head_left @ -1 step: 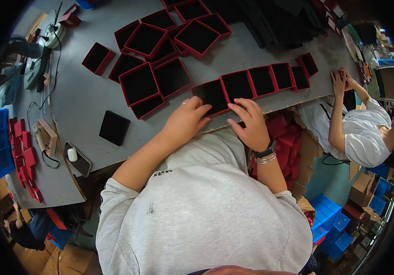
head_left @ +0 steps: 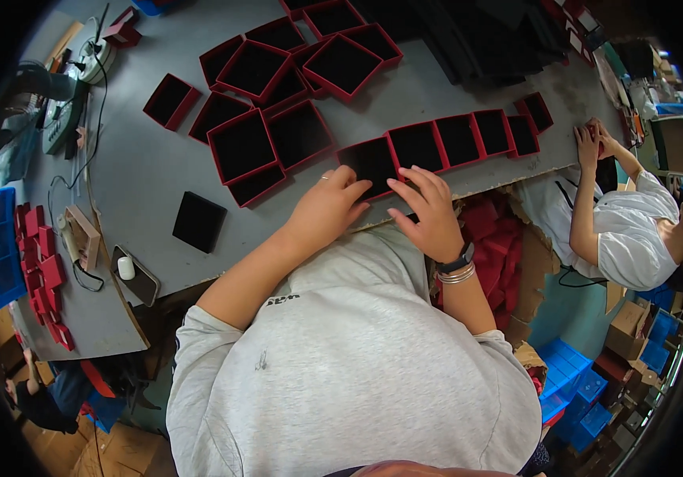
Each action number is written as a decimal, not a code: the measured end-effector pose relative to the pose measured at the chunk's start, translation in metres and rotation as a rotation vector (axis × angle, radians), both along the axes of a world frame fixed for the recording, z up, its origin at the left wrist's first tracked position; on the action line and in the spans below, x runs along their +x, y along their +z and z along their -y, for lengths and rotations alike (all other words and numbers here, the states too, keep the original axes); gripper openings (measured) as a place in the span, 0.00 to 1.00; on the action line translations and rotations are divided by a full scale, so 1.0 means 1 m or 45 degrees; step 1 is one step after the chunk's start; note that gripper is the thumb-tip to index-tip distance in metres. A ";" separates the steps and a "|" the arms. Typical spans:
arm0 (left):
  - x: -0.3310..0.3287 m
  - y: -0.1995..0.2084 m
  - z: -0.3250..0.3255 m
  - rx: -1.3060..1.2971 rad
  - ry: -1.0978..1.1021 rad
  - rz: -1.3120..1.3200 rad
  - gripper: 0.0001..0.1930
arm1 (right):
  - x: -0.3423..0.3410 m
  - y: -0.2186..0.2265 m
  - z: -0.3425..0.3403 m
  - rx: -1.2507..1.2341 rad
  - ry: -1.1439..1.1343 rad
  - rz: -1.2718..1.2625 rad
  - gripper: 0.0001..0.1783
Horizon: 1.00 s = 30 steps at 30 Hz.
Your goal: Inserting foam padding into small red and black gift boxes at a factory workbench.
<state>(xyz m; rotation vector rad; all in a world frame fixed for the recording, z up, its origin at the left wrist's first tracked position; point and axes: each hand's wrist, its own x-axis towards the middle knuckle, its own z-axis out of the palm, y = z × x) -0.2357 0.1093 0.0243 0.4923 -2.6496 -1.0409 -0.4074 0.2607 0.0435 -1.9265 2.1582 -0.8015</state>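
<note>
An open red box (head_left: 368, 165) with a black inside lies at the left end of a row on the table, right in front of me. My left hand (head_left: 324, 207) is at its near left corner, fingers curled over the rim and thumb along the front. At the near right corner my right hand (head_left: 429, 211) rests its fingertips on the rim, its thumb lower and apart from them. The neighbouring open red box (head_left: 416, 146) stands against this one. Farther right the row carries on with several similar boxes, ending in a small tilted one (head_left: 539, 113).
A heap of open red boxes (head_left: 252, 70) fills the far middle. A black square piece (head_left: 198, 222) lies left. A phone with a white case (head_left: 125, 268) sits near the left edge. Red pieces (head_left: 485, 230) fill a carton below right. Another person (head_left: 636, 230) works at right.
The row of boxes has shifted slightly to the right. My left hand has moved a little right with it, while my right hand has come slightly left and closer to the near box.
</note>
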 end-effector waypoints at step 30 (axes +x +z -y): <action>-0.021 0.005 0.004 -0.338 -0.203 -0.032 0.08 | -0.002 -0.007 0.006 -0.317 0.031 0.048 0.22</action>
